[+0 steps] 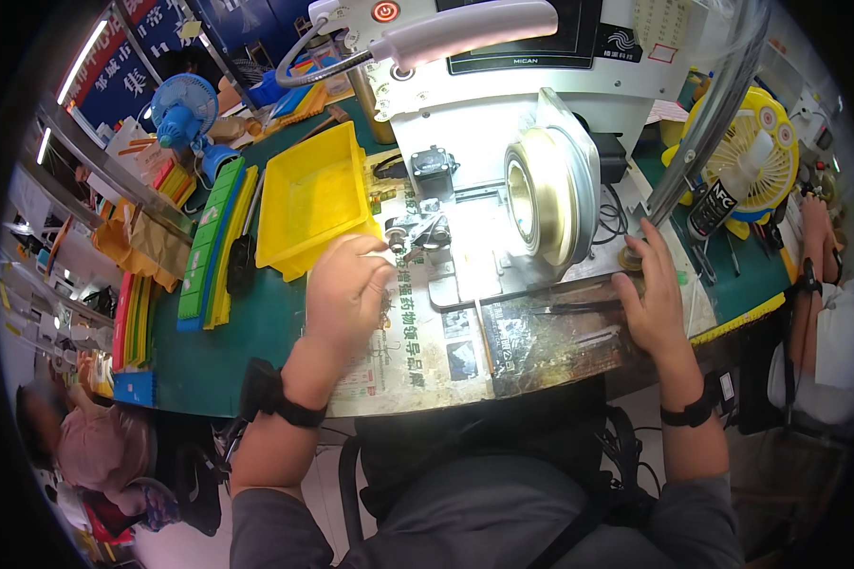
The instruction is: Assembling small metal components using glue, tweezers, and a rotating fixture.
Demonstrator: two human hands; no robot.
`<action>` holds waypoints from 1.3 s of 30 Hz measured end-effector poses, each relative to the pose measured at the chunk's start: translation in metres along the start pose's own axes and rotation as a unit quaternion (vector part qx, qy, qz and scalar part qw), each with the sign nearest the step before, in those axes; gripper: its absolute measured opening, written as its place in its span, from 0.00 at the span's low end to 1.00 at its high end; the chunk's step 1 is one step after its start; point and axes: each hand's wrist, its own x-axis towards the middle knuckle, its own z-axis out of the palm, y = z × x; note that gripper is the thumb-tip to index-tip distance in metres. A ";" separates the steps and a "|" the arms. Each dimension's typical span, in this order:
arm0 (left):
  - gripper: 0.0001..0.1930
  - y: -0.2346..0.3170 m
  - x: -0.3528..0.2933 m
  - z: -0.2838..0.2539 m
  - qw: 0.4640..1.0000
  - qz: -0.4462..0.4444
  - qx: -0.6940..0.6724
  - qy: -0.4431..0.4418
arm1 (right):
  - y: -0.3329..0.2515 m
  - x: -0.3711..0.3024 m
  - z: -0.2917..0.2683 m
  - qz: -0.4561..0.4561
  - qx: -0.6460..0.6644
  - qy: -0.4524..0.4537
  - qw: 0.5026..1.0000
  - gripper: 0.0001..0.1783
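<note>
A green workbench (256, 332) is spreading across the view, its front edge bending toward the seated person and its middle covered by a newspaper sheet (417, 351) that is probably shielding the surface from grime. A white benchtop machine (474, 104) is standing at the back, presenting a large brass-coloured spool (541, 194) edge-on, apparently so that both hands can reach its metal base plate (474, 256). An empty yellow tray (315, 194) is sitting tilted just left of the machine, near the left hand (346, 289), which is curling loosely at a small metal fixture (413, 228); whether its fingers are pinching anything cannot be told. The right hand (650, 299) is resting half-open on the bench, fingertips touching a small brass part (633, 256) beside a slanting metal post (707, 123). Stacked green and yellow strips (213, 242) are crowding the left; open room is remaining mainly on the newspaper between the hands.
</note>
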 end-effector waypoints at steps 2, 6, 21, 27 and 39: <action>0.04 -0.009 -0.007 -0.002 0.994 -0.078 -0.078 -0.016 | -0.001 0.000 0.000 0.000 0.000 -0.001 1.000 0.28; 0.12 -0.008 -0.005 0.001 0.989 -0.095 -0.106 0.034 | -0.001 0.000 -0.001 0.003 -0.002 0.001 1.000 0.27; 0.10 -0.009 -0.007 0.003 0.985 -0.112 -0.131 0.023 | 0.000 -0.001 0.001 0.004 0.002 0.009 1.000 0.26; 0.10 -0.010 -0.007 0.004 0.985 -0.110 -0.132 0.022 | 0.000 -0.001 0.001 0.004 -0.001 0.008 1.000 0.25; 0.09 -0.010 -0.007 0.003 0.985 -0.111 -0.134 0.016 | -0.001 0.000 0.002 0.002 -0.004 0.007 1.000 0.25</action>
